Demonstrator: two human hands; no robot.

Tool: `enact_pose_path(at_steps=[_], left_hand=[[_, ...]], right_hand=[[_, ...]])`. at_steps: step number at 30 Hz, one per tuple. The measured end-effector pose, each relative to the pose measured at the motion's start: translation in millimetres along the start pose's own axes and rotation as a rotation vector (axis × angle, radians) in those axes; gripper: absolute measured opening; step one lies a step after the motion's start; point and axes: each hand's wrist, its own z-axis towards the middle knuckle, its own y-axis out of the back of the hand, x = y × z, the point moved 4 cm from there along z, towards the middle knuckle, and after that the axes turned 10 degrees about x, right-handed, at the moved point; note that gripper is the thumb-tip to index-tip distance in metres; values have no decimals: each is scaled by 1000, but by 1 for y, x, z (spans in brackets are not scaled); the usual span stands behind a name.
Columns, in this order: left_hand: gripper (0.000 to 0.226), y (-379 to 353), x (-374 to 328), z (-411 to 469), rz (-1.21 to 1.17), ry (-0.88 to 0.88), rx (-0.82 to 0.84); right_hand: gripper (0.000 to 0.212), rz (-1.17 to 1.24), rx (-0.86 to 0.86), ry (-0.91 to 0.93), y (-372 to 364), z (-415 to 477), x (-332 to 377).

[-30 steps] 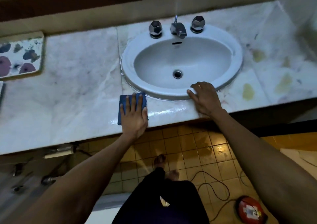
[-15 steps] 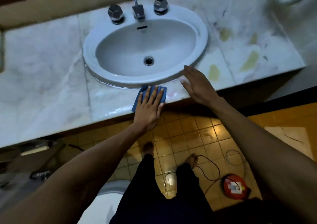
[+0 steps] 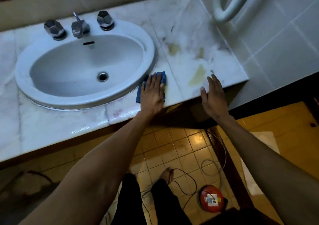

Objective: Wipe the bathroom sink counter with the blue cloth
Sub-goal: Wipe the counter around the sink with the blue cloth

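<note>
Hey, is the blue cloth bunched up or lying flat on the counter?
Flat: the blue cloth lies pressed on the counter under the open left hand.

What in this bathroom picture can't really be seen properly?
- Blue cloth: mostly covered by the left hand, head view.
- Counter: its left end is cut off by the frame edge.
- White pipe: top cut off.
- Red device's label: too small to read.
</note>
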Motion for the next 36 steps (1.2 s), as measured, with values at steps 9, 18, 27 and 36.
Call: enact_pose_path(at_steps=[9, 18, 27, 36], left_hand=[[57, -7, 23, -37, 370, -261, 197], [60, -24, -36, 27, 247, 81, 81], [56, 10, 23, -10, 417, -253, 222], [58, -33, -40, 5, 373, -282, 198]], right_hand=[[66, -122, 101, -155, -3, 34, -49], [68, -168, 58, -155, -11, 33, -53], [69, -156, 100, -151, -5, 32, -54], [67, -102, 109, -123, 7, 36, -57]])
